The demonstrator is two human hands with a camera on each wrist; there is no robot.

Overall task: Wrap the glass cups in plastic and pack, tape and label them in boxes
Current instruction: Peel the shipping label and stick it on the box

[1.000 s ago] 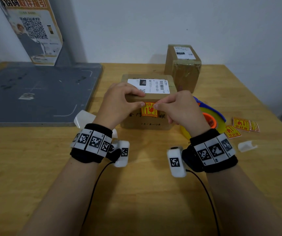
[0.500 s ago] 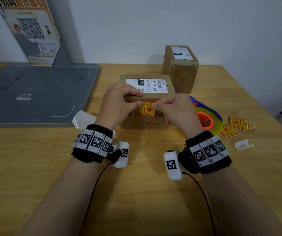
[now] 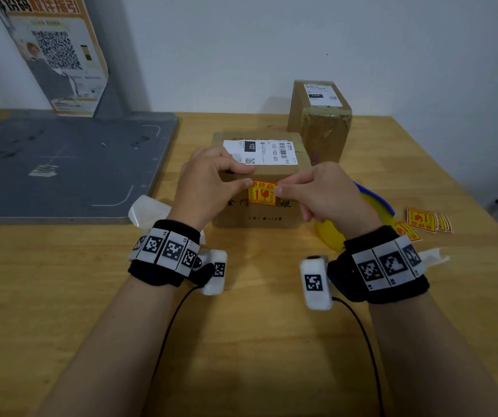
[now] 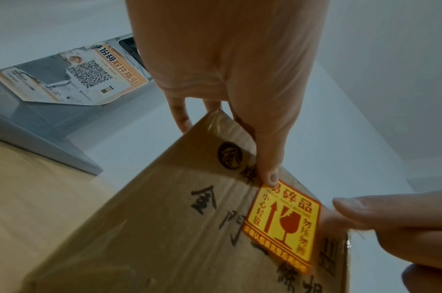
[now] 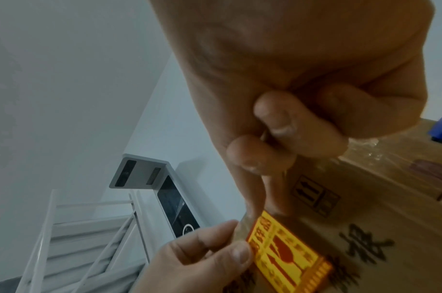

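Note:
A taped cardboard box (image 3: 259, 216) with a white shipping label on top stands mid-table. A yellow-and-red fragile sticker (image 3: 262, 194) lies on its front face, just under the top edge. My left hand (image 3: 249, 176) holds the box's top edge, fingers over the lid. Its thumb (image 4: 271, 176) presses the sticker's (image 4: 282, 226) upper left corner. My right hand (image 3: 278, 189) pinches the sticker's upper right corner between thumb and forefinger (image 4: 353, 210), the other fingers curled in. The right wrist view shows the same sticker (image 5: 287, 255) between both hands.
A second sealed box (image 3: 320, 121) stands behind to the right. A yellow and blue tape dispenser (image 3: 329, 236) lies under my right wrist. Loose fragile stickers (image 3: 425, 219) and white backing scraps (image 3: 434, 255) lie to the right. A grey platform (image 3: 61, 164) fills the left.
Only the head view has shifted a little. Both hands stay at the sticker's upper corners and the box has not moved.

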